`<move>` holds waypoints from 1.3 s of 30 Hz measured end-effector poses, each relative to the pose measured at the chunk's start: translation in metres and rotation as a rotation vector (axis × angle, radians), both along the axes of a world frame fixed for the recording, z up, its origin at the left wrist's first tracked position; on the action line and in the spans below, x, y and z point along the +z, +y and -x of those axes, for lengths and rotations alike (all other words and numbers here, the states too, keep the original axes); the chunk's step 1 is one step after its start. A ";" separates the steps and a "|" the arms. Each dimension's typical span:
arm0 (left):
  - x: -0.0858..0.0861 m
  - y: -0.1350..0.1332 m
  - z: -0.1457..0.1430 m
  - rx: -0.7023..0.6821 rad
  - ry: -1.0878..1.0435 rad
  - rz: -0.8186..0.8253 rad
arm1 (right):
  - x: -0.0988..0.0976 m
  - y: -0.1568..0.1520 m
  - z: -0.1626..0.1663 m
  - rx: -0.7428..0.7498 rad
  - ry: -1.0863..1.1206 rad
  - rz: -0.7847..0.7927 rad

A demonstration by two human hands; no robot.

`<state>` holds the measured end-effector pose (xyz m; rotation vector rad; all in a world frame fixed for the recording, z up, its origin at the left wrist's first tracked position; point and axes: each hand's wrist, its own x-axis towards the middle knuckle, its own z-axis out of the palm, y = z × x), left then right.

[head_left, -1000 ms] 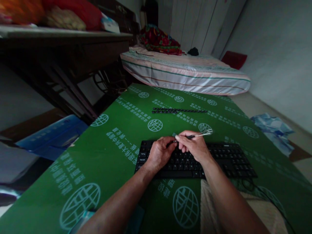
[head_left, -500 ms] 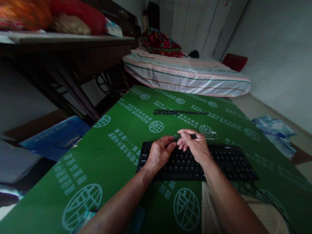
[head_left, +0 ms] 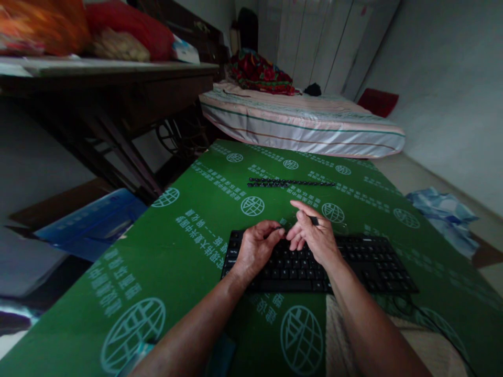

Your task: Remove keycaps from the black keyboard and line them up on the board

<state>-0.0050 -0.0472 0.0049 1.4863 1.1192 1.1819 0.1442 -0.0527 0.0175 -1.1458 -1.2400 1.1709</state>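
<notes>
A black keyboard lies across the green board under both my hands. My left hand is closed in a pinch on a small black keycap, above the keyboard's left half. Beside it, my right hand holds a wire keycap puller in its palm; its black handle shows near the thumb and faint wire loops stick out to the right. The right index finger points up and outward. Farther back, two rows of black keycaps lie on the board.
The green printed board carries a beige cloth and a cable at front right. A bed stands behind it. To the left are a table with bags and a blue box.
The right index finger has lifted and stretched away from the left fingertips. The puller's wire has turned and shows less. My left hand stays in place with its pinch.
</notes>
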 end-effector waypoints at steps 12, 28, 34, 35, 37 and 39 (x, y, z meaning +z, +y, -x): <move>0.001 0.002 0.002 0.007 -0.144 0.071 | -0.004 0.002 -0.005 0.077 -0.478 -0.484; 0.005 -0.003 0.003 -0.007 -0.087 0.069 | -0.011 0.005 -0.003 0.105 -0.590 -0.511; -0.001 -0.001 0.004 0.018 -0.068 0.019 | -0.009 0.005 -0.005 0.087 -0.617 -0.528; -0.002 -0.002 0.004 0.023 -0.063 0.006 | -0.008 0.005 -0.006 0.080 -0.631 -0.529; -0.002 -0.002 0.003 0.039 -0.037 -0.029 | -0.007 0.006 -0.008 0.062 -0.652 -0.528; 0.000 -0.004 0.004 0.060 0.025 -0.075 | -0.006 0.006 -0.011 0.028 -0.657 -0.525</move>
